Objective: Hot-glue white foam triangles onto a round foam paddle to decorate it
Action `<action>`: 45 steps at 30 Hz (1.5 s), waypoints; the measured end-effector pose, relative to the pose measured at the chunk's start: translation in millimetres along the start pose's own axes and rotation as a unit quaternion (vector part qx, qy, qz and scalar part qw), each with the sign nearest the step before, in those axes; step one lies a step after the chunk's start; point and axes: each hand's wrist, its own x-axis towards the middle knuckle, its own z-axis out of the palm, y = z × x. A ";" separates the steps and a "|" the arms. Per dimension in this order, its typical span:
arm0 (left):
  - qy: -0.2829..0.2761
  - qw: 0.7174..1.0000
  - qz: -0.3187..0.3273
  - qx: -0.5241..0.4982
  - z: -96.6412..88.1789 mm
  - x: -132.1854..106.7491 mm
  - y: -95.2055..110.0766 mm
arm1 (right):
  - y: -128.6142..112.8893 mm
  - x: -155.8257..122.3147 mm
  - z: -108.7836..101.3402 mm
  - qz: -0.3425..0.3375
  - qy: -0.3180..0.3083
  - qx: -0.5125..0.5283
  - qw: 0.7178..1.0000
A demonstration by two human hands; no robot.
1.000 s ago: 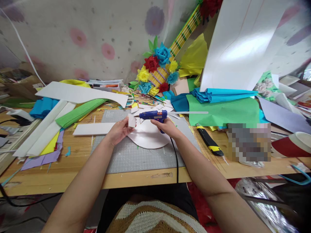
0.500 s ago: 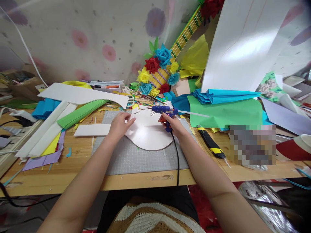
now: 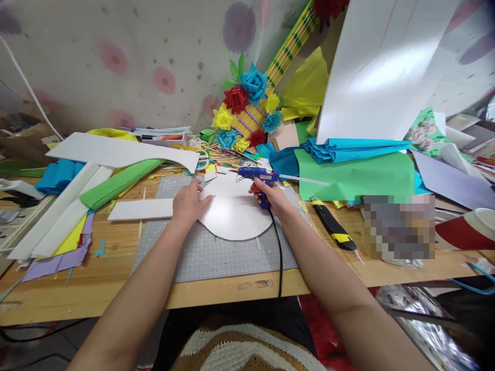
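Observation:
My right hand [image 3: 269, 193] grips a blue hot glue gun [image 3: 253, 174], nozzle pointing left. A white glue stick [image 3: 305, 180] sticks out of its back, and a black cord hangs down. Beneath it lies a white guitar-shaped foam board [image 3: 235, 219], rounded body at the right and straight neck [image 3: 141, 209] reaching left. My left hand [image 3: 189, 200] rests on the board where neck meets body, thumb and fingers apart. A small white square piece [image 3: 210, 175] lies at the board's far edge. Under the board is a grey cutting mat [image 3: 201, 257].
A utility knife [image 3: 332, 224] lies right of the mat, near a red-and-white paper cup [image 3: 467, 230]. White cut boards [image 3: 119, 152] and a green crepe paper roll [image 3: 119, 183] are at left. Behind stand a flower-decorated paper guitar [image 3: 251, 118] and a large white board [image 3: 375, 77].
The view has shifted slightly, so the scene sits further left. My left hand has spread flatter on the board, its thumb lower. My right hand still grips the glue gun above the board.

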 end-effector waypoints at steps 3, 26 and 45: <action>0.003 1.000 -0.010 -0.011 -0.1 -1.3 1.3 | -0.2 -0.1 0.1 -0.001 0.000 -0.003 1.000; 0.026 0.994 -0.027 -0.103 0.9 -4.6 -13.7 | -5.3 -3.0 0.9 0.004 0.004 -0.024 1.000; 0.039 0.994 0.040 -0.097 -4.1 -5.6 -12.7 | -6.9 -0.9 -4.3 -0.008 0.020 -0.010 1.000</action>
